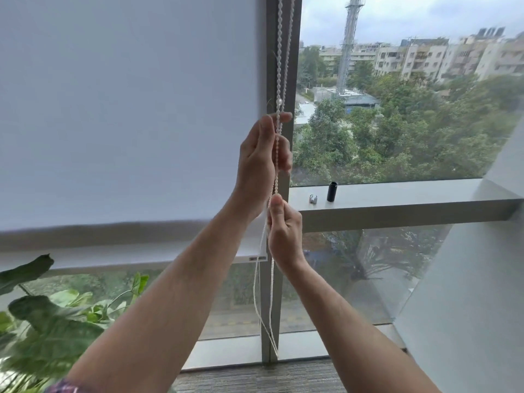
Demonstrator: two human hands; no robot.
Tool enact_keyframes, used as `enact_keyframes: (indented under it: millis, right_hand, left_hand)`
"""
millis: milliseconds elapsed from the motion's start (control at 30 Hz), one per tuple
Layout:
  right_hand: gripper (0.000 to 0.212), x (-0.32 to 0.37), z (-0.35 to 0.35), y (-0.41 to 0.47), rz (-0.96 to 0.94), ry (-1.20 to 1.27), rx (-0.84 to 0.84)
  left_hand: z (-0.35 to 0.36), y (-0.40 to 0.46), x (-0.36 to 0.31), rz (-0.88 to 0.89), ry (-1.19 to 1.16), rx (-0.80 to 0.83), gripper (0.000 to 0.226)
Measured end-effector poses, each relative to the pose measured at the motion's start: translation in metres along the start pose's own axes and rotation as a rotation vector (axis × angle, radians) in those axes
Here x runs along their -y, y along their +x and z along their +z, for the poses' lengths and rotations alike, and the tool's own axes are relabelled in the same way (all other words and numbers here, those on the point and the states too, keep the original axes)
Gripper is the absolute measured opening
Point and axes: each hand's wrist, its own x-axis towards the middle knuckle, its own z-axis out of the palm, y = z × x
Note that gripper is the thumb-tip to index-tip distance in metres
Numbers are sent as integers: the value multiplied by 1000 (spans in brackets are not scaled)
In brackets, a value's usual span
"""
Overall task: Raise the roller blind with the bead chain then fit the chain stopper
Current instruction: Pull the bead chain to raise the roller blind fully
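Two bare hands grip the white bead chain, which hangs in front of the grey window mullion at the right edge of the roller blind. The left hand is the higher one, its fingers curled round the chain with the thumb and forefinger pinching it at the top. The right hand is just below, closed round the same strands with the thumb pressed on top. The chain is a double run of small white beads, with one larger, rounder bead sitting just above the left hand. Below the right hand the strands fall slack and meet in a narrow loop near the floor. The blind is a plain pale sheet, and its bottom bar lies low, below the level of the sill on the neighbouring pane. On that window ledge, to the right of the hands and apart from them, stand a small silver part and a black cylinder. Large green leaves of a plant fill the lower left corner
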Motion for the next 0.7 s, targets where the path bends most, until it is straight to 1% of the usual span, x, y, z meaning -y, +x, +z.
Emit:
enact_keyframes:
  millis: [67, 167, 267, 333, 400, 433, 467, 600, 700]
  right_hand:
    - [48, -12, -4, -12, 39, -4, 32]
    - [46, -19, -8, -16, 119, -3, 122]
    - [49, -14, -16, -6, 229, 105, 263]
    - [62, -11, -26, 6, 257, 36, 317]
    - [79, -6, -35, 19, 274, -40, 307]
    - [84, -2, -37, 27, 285, -55, 277]
    - [84, 4, -38, 34, 281, -53, 247]
    - [65, 40, -32, 63, 169, 71, 170]
    - [60, 71, -20, 79, 102, 147, 198]
  left_hand:
    - [3, -4, 7, -43, 45, -72, 36]
    - [5, -13, 20, -23, 105, -214, 37]
    - [3, -14, 24, -2, 97, -250, 38]
    - [2, -16, 25, 31, 98, -249, 39]
    - [2, -23, 30, 30, 97, -242, 39]
    - [3, -28, 34, 18, 103, -241, 39]
    - [4, -33, 39, 5, 109, -240, 39]
    - [0, -57, 66, -65, 85, -217, 35]
    - [-13, -76, 90, -183, 173, -228, 36]
